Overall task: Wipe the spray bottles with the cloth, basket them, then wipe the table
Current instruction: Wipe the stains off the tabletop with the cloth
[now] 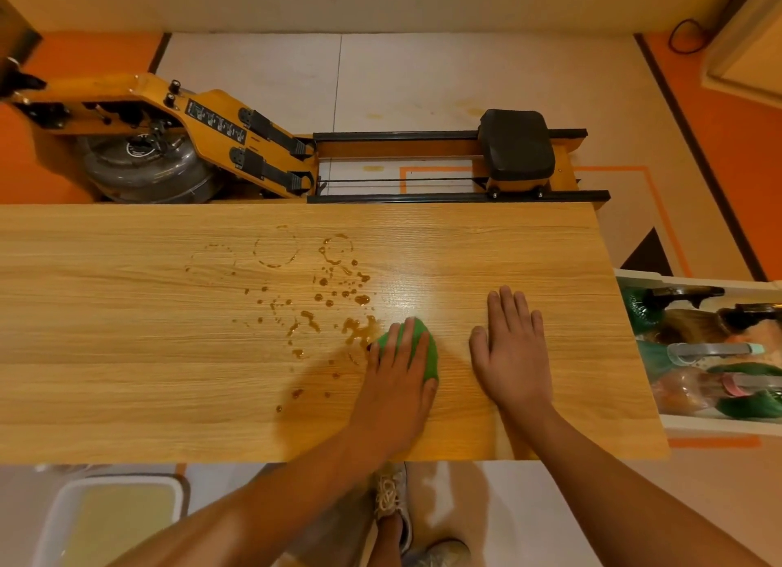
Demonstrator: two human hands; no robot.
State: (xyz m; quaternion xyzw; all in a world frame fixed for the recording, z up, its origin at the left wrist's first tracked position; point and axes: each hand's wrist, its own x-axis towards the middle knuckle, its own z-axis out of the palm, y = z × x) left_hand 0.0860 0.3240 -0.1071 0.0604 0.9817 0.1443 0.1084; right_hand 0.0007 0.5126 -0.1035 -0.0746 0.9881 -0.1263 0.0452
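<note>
Left hand [395, 367] is palm-down on the green cloth [428, 355], fingers straight and close together, pressing it flat onto the table [127, 355]. It presses, it doesn't grip. The cloth is bunched under the palm and shows past the fingertips and along the hand's right side. It sits right of centre on the table, towards the near edge.

Right hand [514, 355] is just right of the cloth and not touching it. It lies flat on bare wood, fingers extended and slightly spread, holding nothing.

Brown liquid spill [334, 291] lies left of and beyond the cloth as scattered droplets, plus a larger puddle [359, 329] touching the cloth's far-left edge. Three ring marks [275, 247] are further back.

Spray bottles [685, 296] are lying on their sides in the white basket [719, 425], off the table's right end. I see several, with dark and pale trigger heads, but can't give an exact count.

A rowing machine [254, 152] runs along the floor behind the far edge. A white tub [114, 516] is on the floor near-left. The person's shoes [393, 503] are below the near edge.
</note>
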